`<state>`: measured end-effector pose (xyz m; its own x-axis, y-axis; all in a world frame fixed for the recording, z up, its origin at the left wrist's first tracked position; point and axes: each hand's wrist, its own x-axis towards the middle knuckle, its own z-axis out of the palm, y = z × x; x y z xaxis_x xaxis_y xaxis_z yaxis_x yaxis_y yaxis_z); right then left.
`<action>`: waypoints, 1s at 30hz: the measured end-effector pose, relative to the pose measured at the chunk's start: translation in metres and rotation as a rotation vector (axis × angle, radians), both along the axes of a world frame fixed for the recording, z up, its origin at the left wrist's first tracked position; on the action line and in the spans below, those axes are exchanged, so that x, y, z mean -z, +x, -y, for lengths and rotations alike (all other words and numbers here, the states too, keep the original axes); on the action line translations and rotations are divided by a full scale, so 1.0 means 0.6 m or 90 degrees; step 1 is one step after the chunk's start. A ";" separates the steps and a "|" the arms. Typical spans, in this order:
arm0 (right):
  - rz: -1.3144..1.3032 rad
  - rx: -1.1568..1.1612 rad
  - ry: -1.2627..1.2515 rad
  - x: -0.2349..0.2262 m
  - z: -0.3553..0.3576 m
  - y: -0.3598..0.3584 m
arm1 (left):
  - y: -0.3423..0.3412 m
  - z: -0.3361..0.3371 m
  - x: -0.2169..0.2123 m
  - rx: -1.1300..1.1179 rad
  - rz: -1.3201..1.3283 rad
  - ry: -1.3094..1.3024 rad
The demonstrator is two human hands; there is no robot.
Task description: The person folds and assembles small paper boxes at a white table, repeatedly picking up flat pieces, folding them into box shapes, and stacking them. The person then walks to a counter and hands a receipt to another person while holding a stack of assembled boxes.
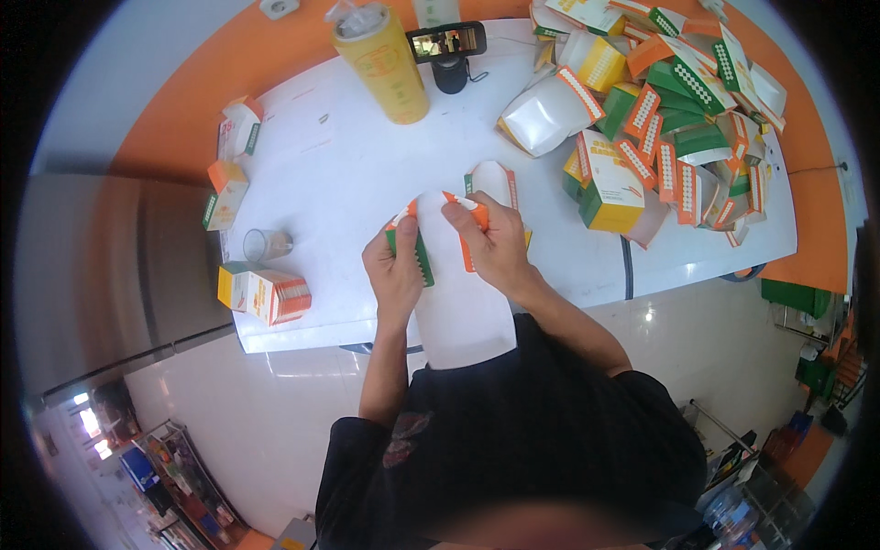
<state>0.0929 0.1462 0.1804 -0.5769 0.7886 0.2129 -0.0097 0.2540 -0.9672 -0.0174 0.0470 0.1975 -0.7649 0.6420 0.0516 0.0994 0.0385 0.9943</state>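
Close to my body I hold a partly folded food carton, its plain white inside facing up. My left hand is closed on its left side, thumb over an orange and green flap. With the thumb on top, my right hand grips the orange flap on the other side. The carton's long white panel hangs past the table's near edge toward my black shirt. Just beyond my right hand lies another carton, white inside with orange and green edges, partly hidden by that hand.
A large heap of folded cartons covers the table's right side. A stack of flat cartons sits near left, beside a clear glass. Toward the back stand a yellow cylinder and a phone on a dark stand.
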 end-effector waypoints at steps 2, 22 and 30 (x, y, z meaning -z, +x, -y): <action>-0.031 0.030 0.018 -0.002 -0.004 0.002 | -0.001 -0.006 -0.005 0.020 -0.110 -0.025; 0.079 -0.025 -0.287 0.090 -0.081 0.130 | -0.067 -0.097 0.133 0.139 0.173 0.067; 0.061 -0.079 -0.506 0.255 -0.210 0.131 | -0.054 -0.152 0.334 0.208 0.053 -0.330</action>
